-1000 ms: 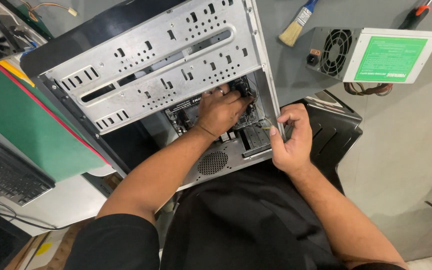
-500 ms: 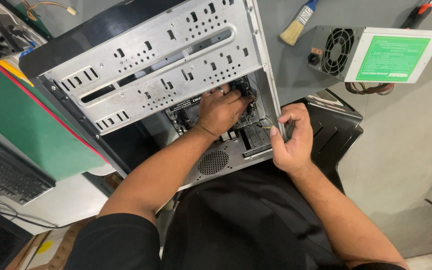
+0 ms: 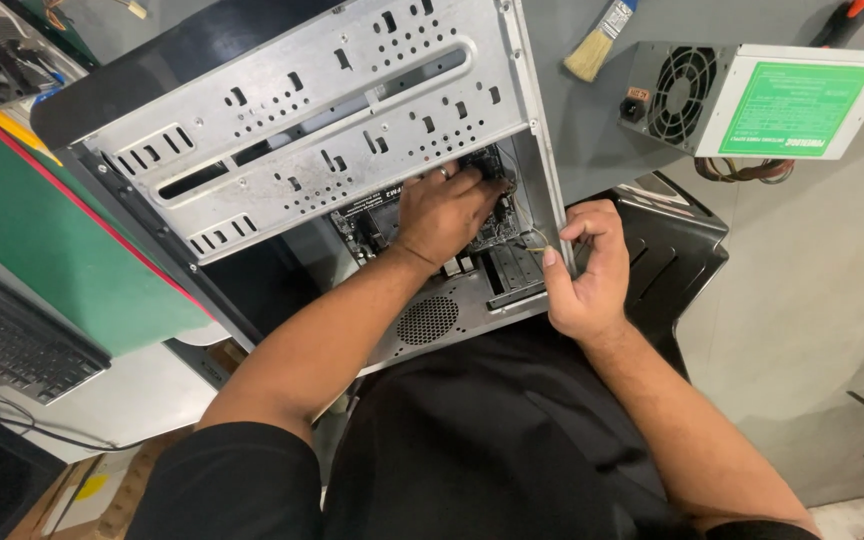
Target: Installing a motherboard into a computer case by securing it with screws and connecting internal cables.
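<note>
Grey metal computer case point(image 3: 332, 110), left hand point(image 3: 442, 215) inside, right hand point(image 3: 582, 270) gripping edge

We see 1 green label point(image 3: 795, 110), a rectangle on top of the grey power supply box point(image 3: 742, 95) at the upper right. A tiny red and white sticker point(image 3: 637, 94) sits beside the box's round fan.
</note>
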